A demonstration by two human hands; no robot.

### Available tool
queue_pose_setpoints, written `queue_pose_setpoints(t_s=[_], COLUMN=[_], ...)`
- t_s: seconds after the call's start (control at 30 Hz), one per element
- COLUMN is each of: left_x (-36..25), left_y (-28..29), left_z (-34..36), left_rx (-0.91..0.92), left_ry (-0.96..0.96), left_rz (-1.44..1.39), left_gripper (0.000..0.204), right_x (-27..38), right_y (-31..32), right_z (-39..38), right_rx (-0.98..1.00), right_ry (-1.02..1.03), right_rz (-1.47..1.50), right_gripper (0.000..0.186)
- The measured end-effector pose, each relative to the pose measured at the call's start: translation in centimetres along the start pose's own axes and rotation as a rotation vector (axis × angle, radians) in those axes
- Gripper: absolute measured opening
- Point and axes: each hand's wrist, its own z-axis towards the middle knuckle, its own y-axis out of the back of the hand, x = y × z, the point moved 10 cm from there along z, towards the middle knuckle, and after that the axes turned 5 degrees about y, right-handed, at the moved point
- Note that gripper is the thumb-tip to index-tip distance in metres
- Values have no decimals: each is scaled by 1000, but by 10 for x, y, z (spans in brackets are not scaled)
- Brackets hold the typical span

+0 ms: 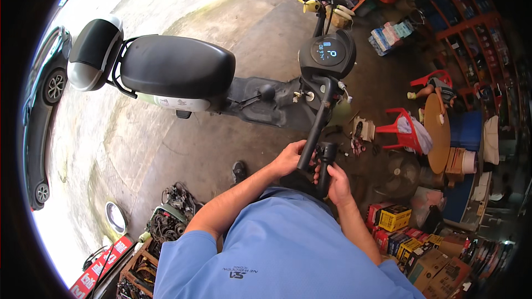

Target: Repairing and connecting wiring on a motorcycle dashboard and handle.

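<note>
An electric scooter stands across in front of me, its black seat [177, 65] to the left and its round lit display [331, 52] to the right. The near arm of its black handlebar [318, 124] points toward me and ends as a bare tube. My left hand [289, 159] is closed at that end, its fingers partly hidden behind the tube. Just to the right, my right hand [338, 184] is wrapped round a black throttle grip [325, 174] with a thicker collar at its top. This grip lies beside the handlebar, apart from its end.
Boxes [394, 217] are stacked at lower right. Beyond stand a fan [396, 171], a red plastic chair [407, 133] and a round wooden table [438, 133] with a seated person [438, 91]. A crate of parts [138, 268] is at lower left; a car [41, 116] is parked far left.
</note>
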Motion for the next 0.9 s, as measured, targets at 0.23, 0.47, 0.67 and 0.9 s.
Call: queue_pose_setpoints(t_s=[0.23, 0.47, 0.67, 0.9], left_x=[11, 46, 40, 10], left_y=[-2, 18, 16, 4], left_z=[-1, 12, 8, -2], left_rx=[-61, -128, -141, -60], left_ry=[42, 23, 33, -42], left_rz=[57, -44, -93, -119], left_gripper=[40, 24, 22, 44], right_x=[-4, -4, 3, 3], right_y=[1, 1, -4, -5], right_z=[-2, 0, -2, -3], right_rx=[9, -13, -63, -32], right_ry=[28, 87, 135, 97], right_rz=[-74, -199, -358, -336], right_gripper=[35, 30, 27, 35])
